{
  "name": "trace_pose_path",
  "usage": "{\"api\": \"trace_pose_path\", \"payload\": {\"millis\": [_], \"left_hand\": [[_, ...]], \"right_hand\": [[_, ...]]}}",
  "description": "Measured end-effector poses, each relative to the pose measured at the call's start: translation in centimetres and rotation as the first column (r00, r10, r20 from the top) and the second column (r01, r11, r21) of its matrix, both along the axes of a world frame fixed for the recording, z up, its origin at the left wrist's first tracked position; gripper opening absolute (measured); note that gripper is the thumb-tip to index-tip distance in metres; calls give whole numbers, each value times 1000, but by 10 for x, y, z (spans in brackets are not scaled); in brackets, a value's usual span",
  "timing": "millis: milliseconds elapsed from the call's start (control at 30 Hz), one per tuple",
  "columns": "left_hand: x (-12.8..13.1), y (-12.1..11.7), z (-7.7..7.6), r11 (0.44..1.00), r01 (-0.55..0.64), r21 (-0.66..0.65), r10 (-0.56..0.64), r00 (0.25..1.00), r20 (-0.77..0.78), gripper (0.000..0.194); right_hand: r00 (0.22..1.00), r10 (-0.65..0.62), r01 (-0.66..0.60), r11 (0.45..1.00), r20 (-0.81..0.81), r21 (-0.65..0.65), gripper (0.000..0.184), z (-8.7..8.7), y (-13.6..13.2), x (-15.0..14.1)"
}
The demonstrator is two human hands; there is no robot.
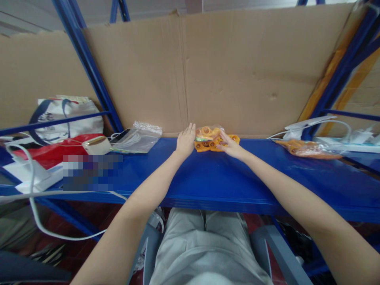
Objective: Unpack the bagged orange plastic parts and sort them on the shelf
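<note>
Both hands at the orange cluster!

And there it is, back-centre on the blue shelf (pixel 219 182): bright orange pieces (pixel 204 147), rounded, dark-centred, glossy clear plastic over some. Left hand (pixel 186 141) lies flat-fingered along one side, gripping nothing; right hand (pixel 233 147) spreads fingers over the other, hiding part, its grip impossible to tell. Cardboard (pixel 252 71) walls the back; a clear pouch (pixel 145 140) sits left, another orange bundle (pixel 311 150) right.

Toward the back of the blue shelf (pixel 219 178), orange pieces (pixel 204 147) are flanked by a clear pouch (pixel 145 139), left, and an orange-filled bag (pixel 311 150), right.
</note>
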State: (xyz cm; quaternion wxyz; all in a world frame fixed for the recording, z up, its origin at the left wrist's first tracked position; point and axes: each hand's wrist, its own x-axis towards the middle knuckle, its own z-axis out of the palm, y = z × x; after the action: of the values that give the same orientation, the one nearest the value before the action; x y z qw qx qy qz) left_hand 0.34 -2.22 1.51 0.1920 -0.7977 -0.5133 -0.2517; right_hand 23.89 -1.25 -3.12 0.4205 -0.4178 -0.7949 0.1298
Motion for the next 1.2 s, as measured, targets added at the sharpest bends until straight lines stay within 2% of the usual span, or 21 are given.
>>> {"api": "trace_pose_path", "payload": {"millis": [133,267,367,567,767,900,1100,1200], "left_hand": [[11,-13,4,993,-84,-84,73,989,-125,62],[24,-22,0,986,-102,-132,72,973,-219,58],[29,-25,-5,982,-100,-162,56,965,-254,56],[27,-25,-4,987,-62,-146,20,961,-276,52],[25,-21,-6,994,30,-109,-54,974,-221,46],[25,-16,-12,994,87,-69,-97,985,-145,49],[27,-9,-18,955,297,-3,-297,955,-23,54],[27,-8,-18,940,341,21,-341,940,28,52]], "right_hand": [[992,-62,52,994,106,95,94,-6,-1,-1],[976,-109,64,971,190,230,73,4,-17,-6],[951,-152,90,969,268,229,56,11,-29,-12],[920,-238,171,959,311,227,46,17,-39,-19],[941,-214,156,962,261,226,39,20,-39,-20],[957,-187,132,961,221,243,41,20,-37,-18],[985,-140,109,960,104,257,42,21,-37,-19],[995,-97,97,978,-5,187,33,21,-38,-23]]}}
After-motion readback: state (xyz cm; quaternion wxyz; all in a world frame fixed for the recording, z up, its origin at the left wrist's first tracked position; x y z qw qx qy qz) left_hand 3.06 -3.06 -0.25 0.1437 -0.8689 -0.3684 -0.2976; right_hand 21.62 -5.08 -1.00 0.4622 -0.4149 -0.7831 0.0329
